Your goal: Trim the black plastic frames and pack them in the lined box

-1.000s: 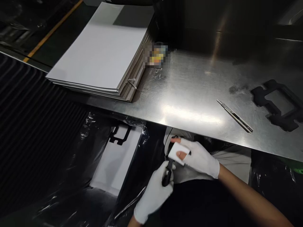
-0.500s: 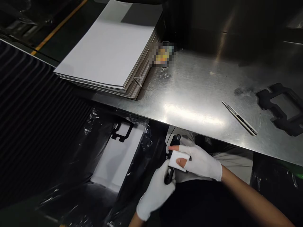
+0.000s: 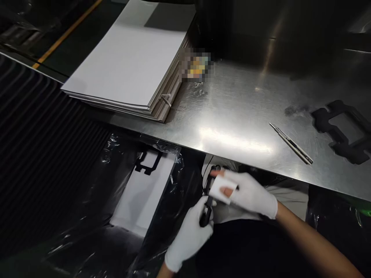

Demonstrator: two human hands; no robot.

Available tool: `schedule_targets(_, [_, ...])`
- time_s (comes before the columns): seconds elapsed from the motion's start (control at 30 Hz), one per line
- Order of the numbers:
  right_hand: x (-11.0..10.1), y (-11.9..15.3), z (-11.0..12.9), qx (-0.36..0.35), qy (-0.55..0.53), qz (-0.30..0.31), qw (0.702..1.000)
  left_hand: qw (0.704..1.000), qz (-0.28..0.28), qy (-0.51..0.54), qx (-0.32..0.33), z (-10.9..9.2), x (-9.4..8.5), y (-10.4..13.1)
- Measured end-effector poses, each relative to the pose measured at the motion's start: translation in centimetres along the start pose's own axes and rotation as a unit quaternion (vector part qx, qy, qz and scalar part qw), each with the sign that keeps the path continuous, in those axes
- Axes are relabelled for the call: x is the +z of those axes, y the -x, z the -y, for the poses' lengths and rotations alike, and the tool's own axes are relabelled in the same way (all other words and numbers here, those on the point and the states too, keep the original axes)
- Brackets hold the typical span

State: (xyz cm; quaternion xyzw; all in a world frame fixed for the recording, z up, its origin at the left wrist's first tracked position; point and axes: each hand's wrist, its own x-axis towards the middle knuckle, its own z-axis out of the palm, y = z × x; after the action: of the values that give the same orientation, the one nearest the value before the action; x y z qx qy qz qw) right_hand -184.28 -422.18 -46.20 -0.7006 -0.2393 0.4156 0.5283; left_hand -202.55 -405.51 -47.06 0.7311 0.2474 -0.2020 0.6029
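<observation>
My left hand, in a white glove, is closed around the lower end of a black frame-shaped part, seen nearly edge-on above my lap. My right hand, gloved with thumb and a fingertip bare, pinches a folded white wiping cloth against the upper stretch of that part. The fingertips are slightly blurred. Part of the frame lies hidden behind the cloth and my fingers.
On the metal table lie a utility knife, another black frame and a stack of white sheets. At lower left, a black plastic-lined container holds a white sheet with a black frame on it.
My right hand with the cloth has shifted slightly right along the part, and the cloth has tilted. My left hand keeps its grip. The whole view has shifted a little.
</observation>
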Motion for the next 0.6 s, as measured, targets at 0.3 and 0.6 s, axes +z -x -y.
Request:
schedule_targets(0.3, [-0.3, 0.1, -0.3, 0.001, -0.048, -0.102, 0.994, 1.0, 0.013, 0.025, -0.011, -0.4, -0.4, 0.2])
schedule_targets(0.6, [2.7, 0.7, 0.6, -0.038, 0.013, 0.042, 0.998, 0.999, -0.02, 0.01, 0.026, -1.8, -0.3, 0.3])
